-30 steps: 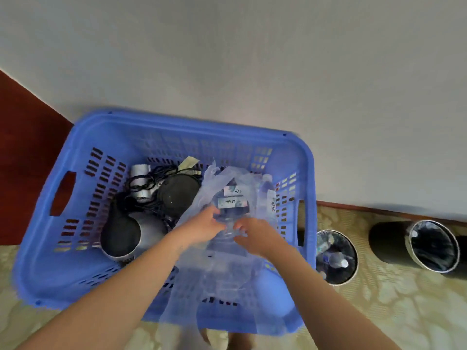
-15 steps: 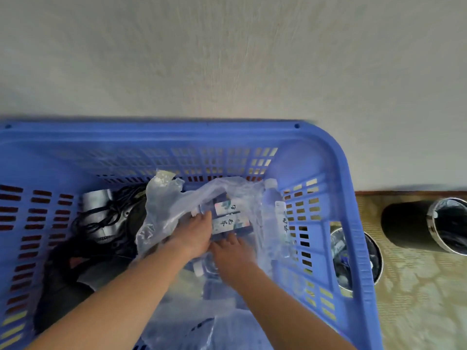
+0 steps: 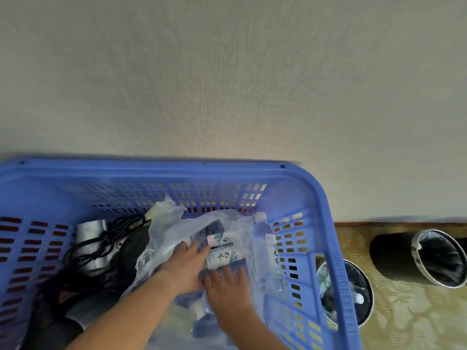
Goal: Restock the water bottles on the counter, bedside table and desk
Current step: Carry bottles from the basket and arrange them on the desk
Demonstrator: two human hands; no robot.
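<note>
A torn clear plastic pack (image 3: 164, 238) of water bottles lies inside the blue basket (image 3: 310, 195). Two bottles with white labels (image 3: 223, 248) lie in the pack, and another water bottle (image 3: 269, 251) leans against the basket's right wall. My left hand (image 3: 185, 263) reaches into the pack, its fingers curled over the nearer labelled bottle. My right hand (image 3: 227, 284) lies just beside it with fingers spread flat on the bottles below the labels. A bottle cap end (image 3: 199, 308) shows under my right wrist.
A silver and black appliance with a tangled black cord (image 3: 101, 243) fills the basket's left half. On the patterned floor to the right stand two black lined bins, one (image 3: 353, 296) against the basket with bottles inside, one (image 3: 439, 258) farther right. A pale wall rises behind.
The view has dropped closer to the basket. Both hands have moved deeper into the plastic pack, from its near edge onto the labelled bottles.
</note>
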